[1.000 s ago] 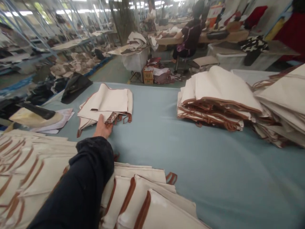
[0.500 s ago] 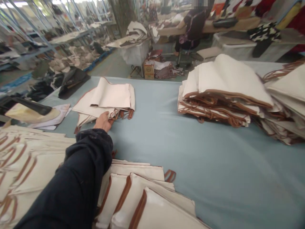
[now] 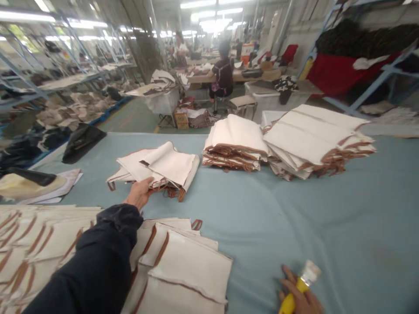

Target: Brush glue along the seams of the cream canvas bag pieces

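My left hand (image 3: 140, 192) reaches out and closes on the near edge of a small pile of cream fabric pieces with brown trim (image 3: 173, 161). The top piece is folded over, and brown straps hang from the pile's front edge. At the lower right, my right hand (image 3: 299, 294) is wrapped round a paintbrush (image 3: 303, 281) with a yellow handle and pale bristles. Below my left forearm lie overlapping cream panels with brown edging (image 3: 193, 257). More cream panels with brown strips (image 3: 39, 235) spread out at the left.
Two taller stacks, one cream stack (image 3: 240, 133) and a wider stack (image 3: 314, 135), stand at the table's back. A black-handled object (image 3: 36, 176) lies on papers at left. The blue-grey tabletop (image 3: 262, 218) runs between. Beyond, a person (image 3: 224, 74) sits at a workbench.
My view has lifted and swung right. The pile under my left hand has shifted right, closer to the tall stacks. My right hand with the paintbrush has come into view.
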Tool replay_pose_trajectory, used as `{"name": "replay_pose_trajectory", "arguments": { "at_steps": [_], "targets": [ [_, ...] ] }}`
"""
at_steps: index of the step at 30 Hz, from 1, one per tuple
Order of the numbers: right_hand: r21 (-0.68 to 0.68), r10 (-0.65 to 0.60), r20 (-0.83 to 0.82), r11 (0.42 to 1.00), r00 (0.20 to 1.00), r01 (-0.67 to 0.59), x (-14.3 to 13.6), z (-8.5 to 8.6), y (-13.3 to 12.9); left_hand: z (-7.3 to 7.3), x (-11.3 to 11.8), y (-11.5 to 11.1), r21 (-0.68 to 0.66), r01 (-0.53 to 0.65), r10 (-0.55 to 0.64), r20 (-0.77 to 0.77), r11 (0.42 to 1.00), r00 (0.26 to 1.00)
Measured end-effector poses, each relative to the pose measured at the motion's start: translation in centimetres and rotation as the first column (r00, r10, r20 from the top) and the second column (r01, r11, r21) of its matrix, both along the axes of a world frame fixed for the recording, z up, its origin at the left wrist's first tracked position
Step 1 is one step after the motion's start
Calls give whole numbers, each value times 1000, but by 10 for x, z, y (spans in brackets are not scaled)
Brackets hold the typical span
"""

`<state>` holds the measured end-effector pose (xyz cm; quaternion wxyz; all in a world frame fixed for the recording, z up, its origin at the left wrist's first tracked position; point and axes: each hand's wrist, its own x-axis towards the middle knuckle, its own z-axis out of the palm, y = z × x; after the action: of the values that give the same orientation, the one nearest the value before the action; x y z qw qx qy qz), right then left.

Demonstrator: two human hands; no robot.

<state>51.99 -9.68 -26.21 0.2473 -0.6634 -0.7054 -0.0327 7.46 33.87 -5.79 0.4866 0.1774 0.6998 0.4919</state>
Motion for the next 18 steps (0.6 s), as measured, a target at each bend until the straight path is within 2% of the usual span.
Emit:
{"name": "replay_pose_trajectory", "arguments": {
  "at_steps": [2,6,9,12,15,18],
  "targets": [
    [34,-5,6,999,1000,5,-12,12,5,17,12,-23,-33,44,-44,8,998,999],
    [112,-113,-126,985,986,128,-39,40,17,49,39,-64,-80,135,-132,45,988,990],
    [155,-108,-201,978,974,140,-50,66,18,66,69,-89,-100,199,-193,62,975,979],
    [156,-84,-277,979,957,131,-56,101,2,71,110,-111,-103,272,-264,84,957,961],
    [209,-34,-314,972,949,104,-60,135,-29,69,156,-129,-94,345,-335,113,934,936],
    [322,30,-290,944,956,68,-64,155,-61,66,203,-144,-65,406,-395,133,912,909]
  ]
}}
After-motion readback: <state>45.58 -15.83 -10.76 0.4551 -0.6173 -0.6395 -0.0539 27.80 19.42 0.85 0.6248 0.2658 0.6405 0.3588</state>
